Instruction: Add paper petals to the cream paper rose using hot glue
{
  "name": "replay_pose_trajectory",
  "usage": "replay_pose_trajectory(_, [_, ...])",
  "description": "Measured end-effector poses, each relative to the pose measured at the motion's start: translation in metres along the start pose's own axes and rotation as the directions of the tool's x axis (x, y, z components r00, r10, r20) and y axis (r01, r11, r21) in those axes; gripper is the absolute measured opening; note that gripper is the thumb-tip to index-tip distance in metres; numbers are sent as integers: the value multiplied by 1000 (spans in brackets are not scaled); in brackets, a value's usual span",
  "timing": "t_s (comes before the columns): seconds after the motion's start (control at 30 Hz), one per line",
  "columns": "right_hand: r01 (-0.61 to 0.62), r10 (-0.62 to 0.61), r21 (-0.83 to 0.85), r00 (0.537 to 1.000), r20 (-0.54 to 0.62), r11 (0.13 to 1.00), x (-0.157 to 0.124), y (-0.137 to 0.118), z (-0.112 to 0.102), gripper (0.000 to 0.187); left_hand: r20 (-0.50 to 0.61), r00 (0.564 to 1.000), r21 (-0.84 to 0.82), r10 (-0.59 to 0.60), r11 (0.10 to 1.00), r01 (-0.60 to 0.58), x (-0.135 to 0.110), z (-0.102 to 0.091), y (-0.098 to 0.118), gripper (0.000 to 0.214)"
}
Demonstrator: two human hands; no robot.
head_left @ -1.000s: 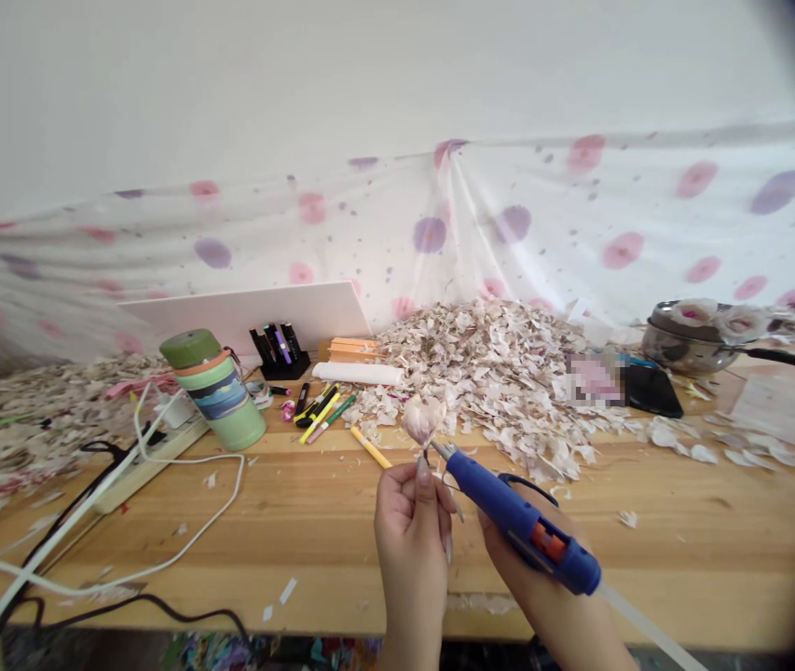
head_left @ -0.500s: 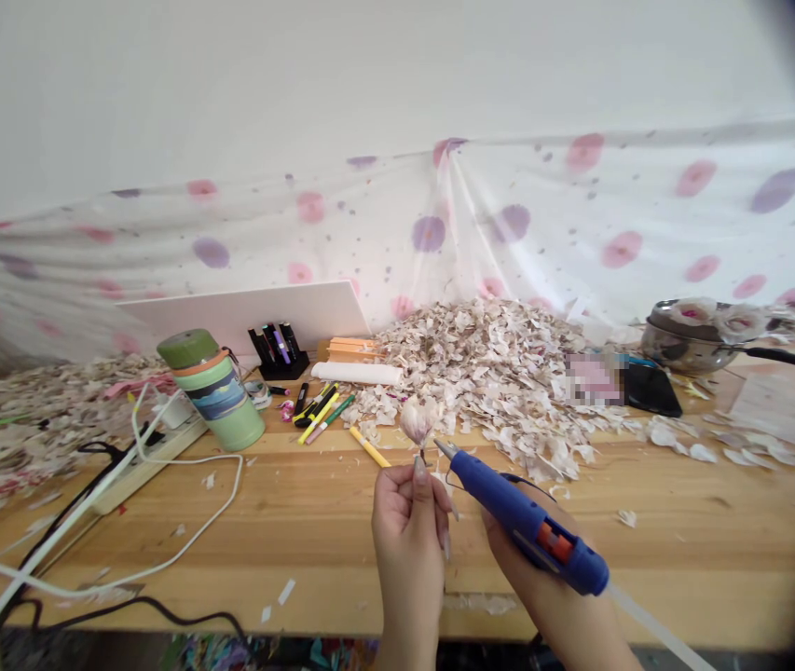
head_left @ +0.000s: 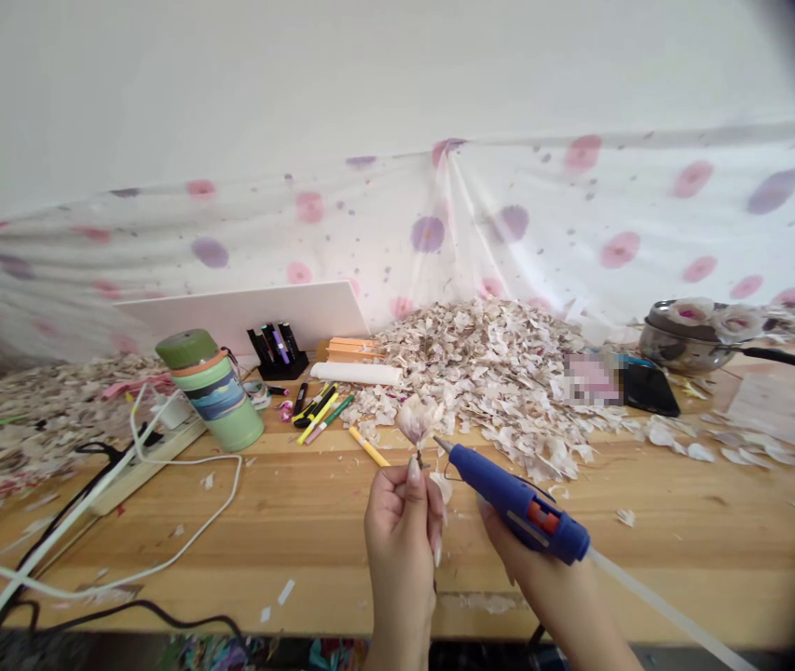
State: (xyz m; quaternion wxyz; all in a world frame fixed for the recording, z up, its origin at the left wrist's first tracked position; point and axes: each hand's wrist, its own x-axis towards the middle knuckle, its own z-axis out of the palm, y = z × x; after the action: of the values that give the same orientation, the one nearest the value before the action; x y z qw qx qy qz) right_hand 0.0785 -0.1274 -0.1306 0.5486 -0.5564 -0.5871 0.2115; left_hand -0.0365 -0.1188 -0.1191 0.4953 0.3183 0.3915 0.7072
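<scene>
My left hand [head_left: 401, 513] is closed in a pinch on the short stem of a small pale pink flower bud [head_left: 415, 421], held upright above the wooden table [head_left: 299, 522]. My right hand [head_left: 533, 564] grips a blue hot glue gun [head_left: 515, 501] with an orange trigger. Its nozzle points up and left and ends just right of the bud's base. A clear glue stick [head_left: 655, 601] sticks out of the gun's back end.
A big heap of pale petal scraps [head_left: 501, 373] lies behind the hands. To the left are coloured markers [head_left: 323, 413], a green bottle [head_left: 212, 387], a power strip [head_left: 149, 461] with white and black cables. A metal pot [head_left: 691, 340] stands at the far right.
Both hands drifted slightly left and up. The glue gun tilted flatter, its nozzle staying close to the bud's base.
</scene>
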Motion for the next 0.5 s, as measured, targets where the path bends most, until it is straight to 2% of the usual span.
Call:
replay_pose_trajectory(0.17, [-52,47,72,997,61,996,1,-11,1,20,-44,997,38,61,997,-60,2,-3,2,44])
replay_pose_trajectory(0.33, [-65,58,86,995,83,994,-4,-8,4,19,-88,987,75,131,989,-125,7,-9,0,40])
replay_pose_trajectory(0.43, [-144,117,147,977,179,979,-4,-4,10,17,-178,966,70,190,981,-180,12,-19,16,40])
replay_pose_trajectory(0.5, [-230,163,206,940,300,951,-1,-4,24,22,-277,925,94,260,965,-244,11,-29,35,41])
